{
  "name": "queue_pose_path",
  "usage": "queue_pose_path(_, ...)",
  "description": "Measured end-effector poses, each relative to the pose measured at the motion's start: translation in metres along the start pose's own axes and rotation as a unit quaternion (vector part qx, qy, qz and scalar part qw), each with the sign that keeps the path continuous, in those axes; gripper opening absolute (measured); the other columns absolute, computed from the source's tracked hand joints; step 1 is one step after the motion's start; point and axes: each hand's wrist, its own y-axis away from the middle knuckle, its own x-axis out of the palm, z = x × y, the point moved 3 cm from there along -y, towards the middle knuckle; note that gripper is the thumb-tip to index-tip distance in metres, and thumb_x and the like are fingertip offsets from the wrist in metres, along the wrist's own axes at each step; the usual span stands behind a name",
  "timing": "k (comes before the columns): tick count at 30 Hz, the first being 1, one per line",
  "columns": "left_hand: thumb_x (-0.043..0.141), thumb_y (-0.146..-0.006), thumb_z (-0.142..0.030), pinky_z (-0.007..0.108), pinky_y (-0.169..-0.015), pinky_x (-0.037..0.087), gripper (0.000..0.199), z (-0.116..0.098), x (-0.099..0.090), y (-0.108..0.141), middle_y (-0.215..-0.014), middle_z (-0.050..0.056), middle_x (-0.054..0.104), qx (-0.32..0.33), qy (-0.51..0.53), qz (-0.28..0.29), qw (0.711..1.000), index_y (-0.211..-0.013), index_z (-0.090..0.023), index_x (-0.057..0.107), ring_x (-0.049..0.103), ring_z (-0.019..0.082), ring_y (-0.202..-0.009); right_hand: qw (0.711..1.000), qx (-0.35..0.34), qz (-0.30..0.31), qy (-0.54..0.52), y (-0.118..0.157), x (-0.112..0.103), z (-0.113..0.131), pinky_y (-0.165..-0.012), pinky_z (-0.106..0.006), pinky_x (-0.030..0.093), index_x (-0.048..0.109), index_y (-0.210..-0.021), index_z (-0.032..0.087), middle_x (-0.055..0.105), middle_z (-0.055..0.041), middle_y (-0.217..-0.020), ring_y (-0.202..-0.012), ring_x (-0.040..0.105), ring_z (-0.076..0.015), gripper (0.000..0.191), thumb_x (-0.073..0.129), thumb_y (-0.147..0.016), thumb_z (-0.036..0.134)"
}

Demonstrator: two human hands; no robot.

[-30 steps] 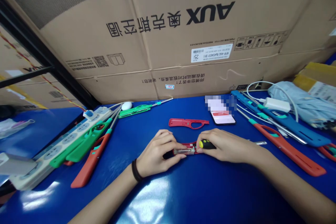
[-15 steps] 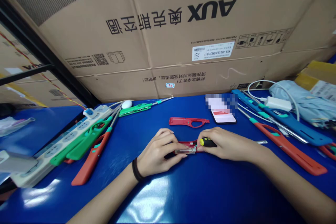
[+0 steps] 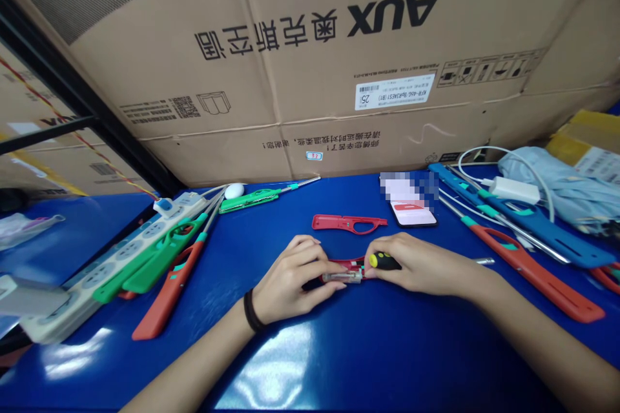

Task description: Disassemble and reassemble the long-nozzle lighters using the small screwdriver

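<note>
My left hand (image 3: 293, 281), with a dark band at the wrist, pinches a clear tank (image 3: 345, 277) at the left part of an opened red lighter body (image 3: 356, 262). My right hand (image 3: 407, 264) is closed around a black and yellow screwdriver (image 3: 385, 261), its fingertips against the right part of the same body. The fingers hide much of the lighter, and the screwdriver's tip is not visible. A metal tube (image 3: 484, 261) shows beyond my right wrist. Just behind my hands, a loose red shell half (image 3: 349, 224) lies on the blue table (image 3: 314, 361).
Green (image 3: 150, 264) and red lighters (image 3: 169, 287) lie by a power strip (image 3: 87, 290) at left. A green lighter (image 3: 249, 200) is near the carton (image 3: 290, 90). A phone (image 3: 414, 210), a red lighter (image 3: 533, 271), a blue lighter (image 3: 557, 232) and a cable adapter (image 3: 514, 189) are at right.
</note>
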Motion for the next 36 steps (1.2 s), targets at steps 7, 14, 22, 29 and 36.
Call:
queue_pose_path(7,0.06,-0.086,-0.027,0.034,-0.084,0.042,0.02,0.0012,0.0007,-0.0001,-0.075,0.002,0.063,-0.01,0.007,0.012,1.0,-0.103,-0.019,0.067,0.055,0.014,-0.072,1.0,0.001,-0.002,0.001,-0.0004,0.0001,0.0008,-0.067,-0.026,0.041,0.064,-0.088,0.019,0.068,-0.0042,-0.088,-0.08,0.061,-0.0189,0.02,0.053,-0.088,0.036)
queue_pose_path(14,0.06,-0.086,-0.028,0.033,-0.083,0.042,0.022,0.0026,0.0029,0.001,-0.075,0.002,0.062,-0.021,0.013,0.022,0.999,-0.105,-0.019,0.067,0.055,0.014,-0.072,1.0,0.003,-0.001,0.008,-0.0001,0.0003,0.0007,-0.067,-0.026,0.041,0.063,-0.088,0.02,0.068,-0.0037,-0.089,-0.081,0.061,-0.0193,0.02,0.052,-0.088,0.037)
queue_pose_path(22,0.059,-0.087,-0.028,0.033,-0.085,0.041,0.021,0.0042,0.0024,0.0006,-0.075,0.001,0.061,-0.025,0.018,0.007,1.0,-0.105,-0.019,0.066,0.055,0.013,-0.072,1.0,0.003,-0.011,-0.004,0.0022,-0.0027,0.003,-0.07,-0.027,0.041,0.066,-0.091,0.021,0.069,-0.0032,-0.09,-0.084,0.062,-0.02,0.018,0.058,-0.084,0.036)
queue_pose_path(29,0.061,-0.086,-0.025,0.033,-0.085,0.041,0.02,0.0038,0.0016,0.0002,-0.075,0.001,0.06,-0.019,0.017,-0.004,1.0,-0.104,-0.019,0.066,0.054,0.013,-0.071,0.999,0.006,-0.018,0.027,0.0025,-0.004,0.0043,-0.066,-0.027,0.042,0.066,-0.085,0.019,0.067,-0.0044,-0.087,-0.078,0.061,-0.0196,0.013,0.06,-0.081,0.03)
queue_pose_path(36,0.06,-0.087,-0.025,0.033,-0.084,0.041,0.02,0.0041,0.0024,0.0011,-0.075,0.001,0.059,-0.018,0.01,0.0,1.0,-0.104,-0.019,0.066,0.053,0.014,-0.073,1.0,-0.009,-0.015,0.025,0.0014,-0.0031,0.005,-0.066,-0.025,0.041,0.064,-0.083,0.019,0.066,-0.0039,-0.087,-0.078,0.061,-0.0183,0.009,0.057,-0.083,0.024)
